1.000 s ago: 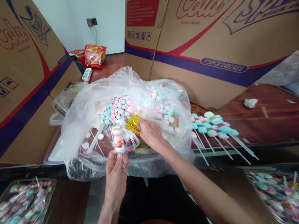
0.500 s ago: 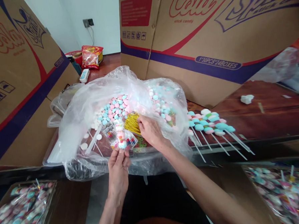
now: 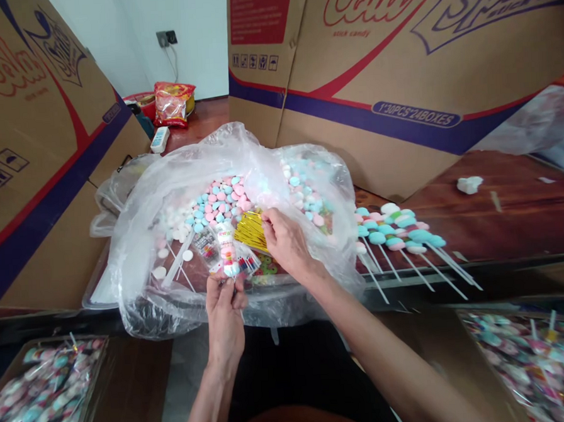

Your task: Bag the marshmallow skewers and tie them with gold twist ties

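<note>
My left hand (image 3: 225, 311) is closed on the stick end of a wrapped candy stick (image 3: 228, 251) in a clear printed sleeve, held upright over the tray. My right hand (image 3: 286, 239) pinches at a bunch of gold twist ties (image 3: 251, 230) lying beside the loose candies. A crumpled clear plastic bag (image 3: 168, 198) lines the tray and holds a heap of pink, blue and white candies (image 3: 218, 205). A few bare white sticks (image 3: 178, 263) lie at the left inside the bag.
A row of unwrapped candy sticks (image 3: 399, 233) lies on the brown table to the right. Boxes of wrapped candy sticks sit at bottom left (image 3: 36, 394) and bottom right (image 3: 531, 362). Large printed cartons (image 3: 397, 72) stand behind and to the left.
My left hand has drawn the wrapped candy stick slightly down and toward me. My right hand stays at the gold twist ties, fingers shifting a little upward on them.
</note>
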Demonstrator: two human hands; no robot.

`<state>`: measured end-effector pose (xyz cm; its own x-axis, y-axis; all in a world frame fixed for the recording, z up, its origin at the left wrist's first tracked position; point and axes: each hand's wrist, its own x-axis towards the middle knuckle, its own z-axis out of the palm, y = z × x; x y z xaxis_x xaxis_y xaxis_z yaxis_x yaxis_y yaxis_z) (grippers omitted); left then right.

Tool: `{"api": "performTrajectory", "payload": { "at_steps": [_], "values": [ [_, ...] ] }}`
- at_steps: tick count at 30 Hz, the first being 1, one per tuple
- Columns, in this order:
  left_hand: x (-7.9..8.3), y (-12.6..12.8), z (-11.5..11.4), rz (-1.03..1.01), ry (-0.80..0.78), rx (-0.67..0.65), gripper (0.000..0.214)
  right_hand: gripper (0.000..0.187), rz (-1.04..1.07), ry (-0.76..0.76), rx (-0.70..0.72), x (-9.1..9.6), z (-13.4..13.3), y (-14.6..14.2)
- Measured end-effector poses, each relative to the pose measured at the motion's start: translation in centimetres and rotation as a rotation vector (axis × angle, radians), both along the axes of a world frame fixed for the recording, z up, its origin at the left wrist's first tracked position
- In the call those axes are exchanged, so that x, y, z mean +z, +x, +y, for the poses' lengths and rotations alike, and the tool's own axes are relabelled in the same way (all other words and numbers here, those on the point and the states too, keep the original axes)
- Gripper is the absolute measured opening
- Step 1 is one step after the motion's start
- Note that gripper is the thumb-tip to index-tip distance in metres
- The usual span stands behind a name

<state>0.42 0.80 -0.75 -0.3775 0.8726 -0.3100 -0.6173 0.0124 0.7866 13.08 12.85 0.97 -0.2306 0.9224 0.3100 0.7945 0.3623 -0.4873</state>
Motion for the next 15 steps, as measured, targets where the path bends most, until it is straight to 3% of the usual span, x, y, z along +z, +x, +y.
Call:
{"api": "performTrajectory", "payload": {
  "at_steps": [5,9,12,15],
  "values": [
    [0.1,0.2,0.0,-0.028,-0.020,0.009,0.035,0.023,-0.060,-0.157,-0.032,0.3,0.1,0.1],
    [0.1,0.3,0.0,-0.029,-0.005,-0.010,0.031,0.018,0.012,-0.070,-0.036,0.7,-0.2,0.3],
    [0.0,0.5,0.1,-0.010,0.006,-0.009,0.029,0.014,0.448,-0.031,0.004,1.4,-1.7,0.3],
    [0.0,0.9,0.3,0.007,0.015,0.015,0.029,0.030,0.958,-0.285,0.108,1.9,-4.4,-0.4]
  ]
}}
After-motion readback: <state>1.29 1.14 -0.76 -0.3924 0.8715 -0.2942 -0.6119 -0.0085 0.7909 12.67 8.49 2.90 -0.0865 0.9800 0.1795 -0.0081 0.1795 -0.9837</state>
